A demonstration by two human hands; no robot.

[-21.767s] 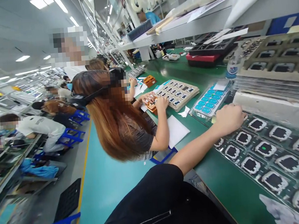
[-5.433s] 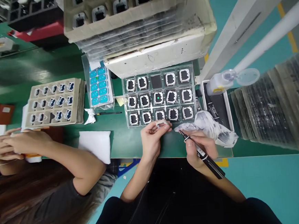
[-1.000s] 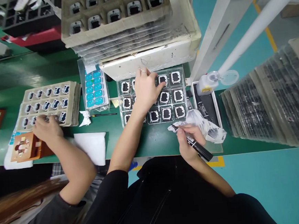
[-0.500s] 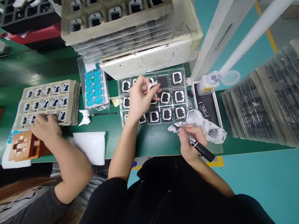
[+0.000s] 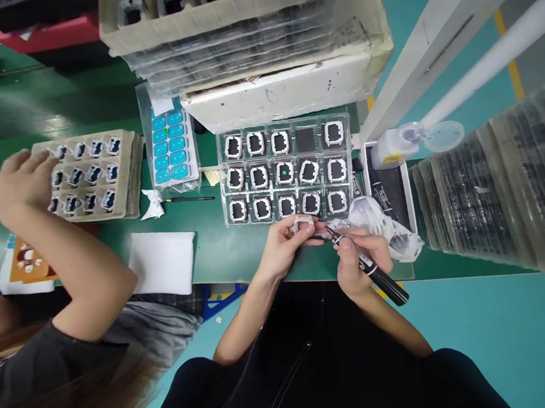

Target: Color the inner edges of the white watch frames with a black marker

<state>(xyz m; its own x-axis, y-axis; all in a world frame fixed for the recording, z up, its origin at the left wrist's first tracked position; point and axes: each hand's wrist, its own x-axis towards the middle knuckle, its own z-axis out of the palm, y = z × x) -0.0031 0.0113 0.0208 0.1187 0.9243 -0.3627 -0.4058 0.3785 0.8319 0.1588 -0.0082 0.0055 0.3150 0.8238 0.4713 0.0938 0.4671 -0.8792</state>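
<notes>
left hand (image 5: pixel 282 244) pinching small white-framed black square part (image 5: pixel 303 225), just in front of clear plastic tray (image 5: pixel 292 210) on green counter (image 5: pixel 219 249) | right hand (image 5: pixel 361 257) gripping black marker pen (image 5: pixel 369 267), tip near part | tbh brace hands together, dab lightly

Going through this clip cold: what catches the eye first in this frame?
Centre stage, the left hand pinches a small white-framed part at the table's near edge, while the right hand holds a black marker with its tip close to it. Just beyond lies a clear tray of matching parts, one pocket in its far row empty. At far left, a co-worker's hand hovers over a beige tray.
</notes>
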